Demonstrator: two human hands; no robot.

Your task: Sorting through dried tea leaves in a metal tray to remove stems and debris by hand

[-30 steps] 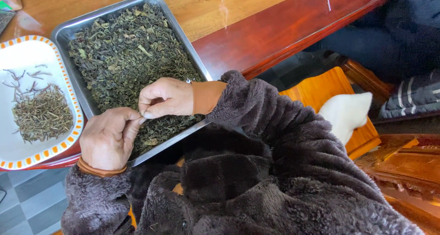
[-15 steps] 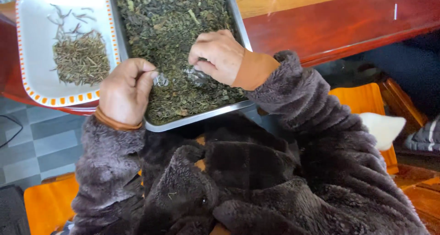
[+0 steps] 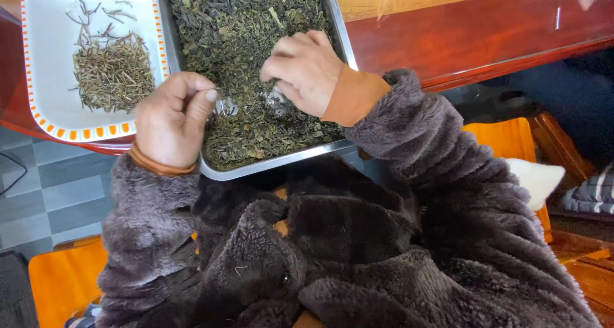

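Observation:
A steel tray (image 3: 275,161) full of dark green dried tea leaves (image 3: 246,27) rests on the table edge in front of me. My left hand (image 3: 169,120) hovers over the tray's near left corner, thumb and forefinger pinched on a thin stem. My right hand (image 3: 304,69) lies curled in the leaves at the tray's right side, fingers digging down; whether it holds anything is hidden. To the left stands a white dish with an orange-dotted rim (image 3: 45,110) holding a pile of thin brownish stems (image 3: 112,72).
The red-brown wooden table (image 3: 460,40) runs to the right. Grey checked floor tiles (image 3: 51,193) show below left. An orange wooden seat (image 3: 505,142) and a white cushion (image 3: 534,177) sit at the right. My fuzzy dark sleeves fill the foreground.
My hands, which met pinching together over the tray a second ago, have parted. The left one keeps a stem pinched; the right went back into the leaves. The view shifted down.

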